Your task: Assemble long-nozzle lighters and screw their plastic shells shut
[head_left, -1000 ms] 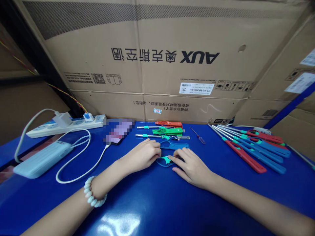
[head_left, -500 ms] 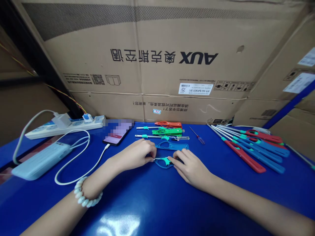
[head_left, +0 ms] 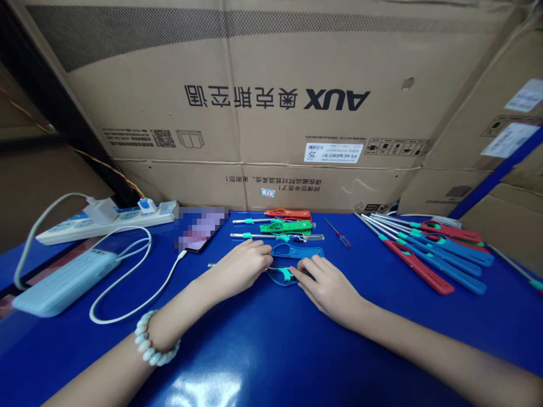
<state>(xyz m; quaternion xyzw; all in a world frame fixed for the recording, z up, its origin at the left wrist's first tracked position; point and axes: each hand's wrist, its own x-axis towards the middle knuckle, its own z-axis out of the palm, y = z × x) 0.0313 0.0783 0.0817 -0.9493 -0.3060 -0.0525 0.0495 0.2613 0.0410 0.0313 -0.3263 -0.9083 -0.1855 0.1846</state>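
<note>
My left hand (head_left: 241,265) and my right hand (head_left: 324,285) meet at a blue lighter part with a teal trigger (head_left: 283,276) lying on the blue table (head_left: 263,362). The left fingers pinch its thin metal tube; the tube's tip pokes out left of the hand. The right fingers press on the blue body. Just behind lies a blue lighter shell (head_left: 297,250). Further back a green lighter (head_left: 285,227) and a red lighter (head_left: 287,214) lie in a row. A bead bracelet (head_left: 153,339) is on my left wrist.
Several red and blue long-nosed lighters (head_left: 428,249) lie at the right. A small screwdriver (head_left: 338,233) sits beside the row. A phone (head_left: 199,229), power bank (head_left: 63,281), white cable (head_left: 127,282) and power strip (head_left: 106,217) are at the left. Large cardboard boxes (head_left: 271,102) stand behind.
Both hands stay on the blue part. The left hand slid a little along the metal tube, out to the left and back toward the right hand.
</note>
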